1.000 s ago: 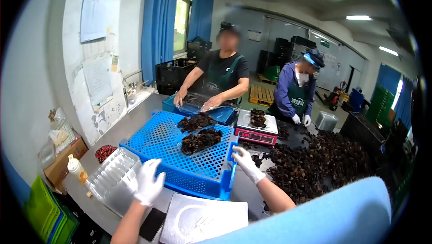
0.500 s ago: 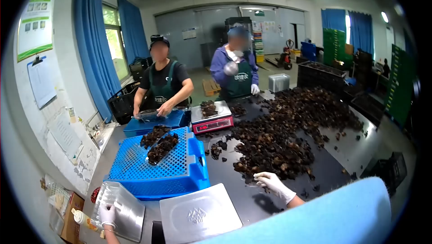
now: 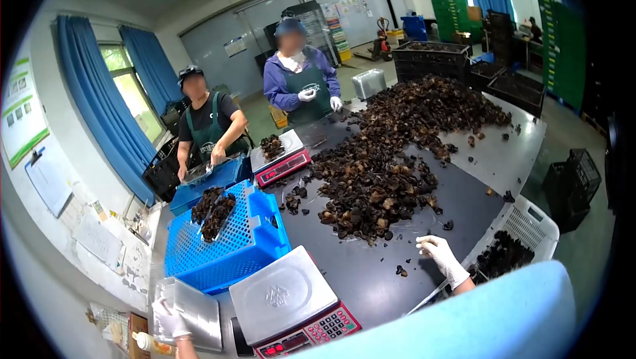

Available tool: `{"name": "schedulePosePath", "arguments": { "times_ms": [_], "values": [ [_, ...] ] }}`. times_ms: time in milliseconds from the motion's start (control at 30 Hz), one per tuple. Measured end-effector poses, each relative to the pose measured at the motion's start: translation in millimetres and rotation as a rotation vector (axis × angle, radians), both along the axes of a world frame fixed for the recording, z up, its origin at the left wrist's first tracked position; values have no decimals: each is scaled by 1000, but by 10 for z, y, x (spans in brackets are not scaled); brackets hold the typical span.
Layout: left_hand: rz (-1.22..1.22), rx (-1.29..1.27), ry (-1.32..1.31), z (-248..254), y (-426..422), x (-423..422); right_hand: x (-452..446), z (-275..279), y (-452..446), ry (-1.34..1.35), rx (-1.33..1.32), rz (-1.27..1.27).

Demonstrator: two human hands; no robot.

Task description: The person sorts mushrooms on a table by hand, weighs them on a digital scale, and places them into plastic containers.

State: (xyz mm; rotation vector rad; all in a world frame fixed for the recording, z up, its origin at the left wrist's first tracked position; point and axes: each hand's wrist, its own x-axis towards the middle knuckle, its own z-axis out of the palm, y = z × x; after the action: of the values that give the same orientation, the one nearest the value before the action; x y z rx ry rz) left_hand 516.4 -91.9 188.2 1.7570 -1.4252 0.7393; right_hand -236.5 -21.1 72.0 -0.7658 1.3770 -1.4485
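Gloved in white, my left hand [image 3: 173,320] lies on a stack of clear plastic trays [image 3: 202,316] at the lower left, its fingers stretched out over them. My right hand [image 3: 442,259], also gloved, hovers over the dark table with its fingers loosely extended and nothing visible in them. Just left of it lie a few small pieces of black fungus [image 3: 401,271]. Beyond spreads a big heap of black fungus [image 3: 371,193]. Between my hands stands a kitchen-type digital scale [image 3: 281,293] with a bare steel plate.
A blue perforated crate [image 3: 218,253] holds filled trays [image 3: 215,213]. Another scale [image 3: 281,160] carries fungus. Two co-workers stand across the table: one in a black shirt [image 3: 212,124], one in a purple jacket [image 3: 301,84]. A white basket [image 3: 533,226] of fungus stands at right; a bottle [image 3: 151,344] at lower left.
My view has turned right and tilted, bringing the white basket and the near scale's keypad into sight. My right hand has moved away from the heap's edge. The purple-jacketed co-worker's raised hand has lowered.
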Motion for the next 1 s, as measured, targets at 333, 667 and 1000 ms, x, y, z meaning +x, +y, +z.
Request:
{"name": "schedulePosePath", "arguments": {
  "times_ms": [333, 667, 1000],
  "values": [
    [-723, 508, -249, -618, 504, -2154, 1255, -454, 264, 1062, -438, 407],
    [-815, 348, -56, -204, 1002, -3134, 346, -411, 45, 1514, 82, 168],
    [-1105, 603, 40, -1603, 1168, -3099, -867, -100, 538, 1670, 606, -510]
  ]
}}
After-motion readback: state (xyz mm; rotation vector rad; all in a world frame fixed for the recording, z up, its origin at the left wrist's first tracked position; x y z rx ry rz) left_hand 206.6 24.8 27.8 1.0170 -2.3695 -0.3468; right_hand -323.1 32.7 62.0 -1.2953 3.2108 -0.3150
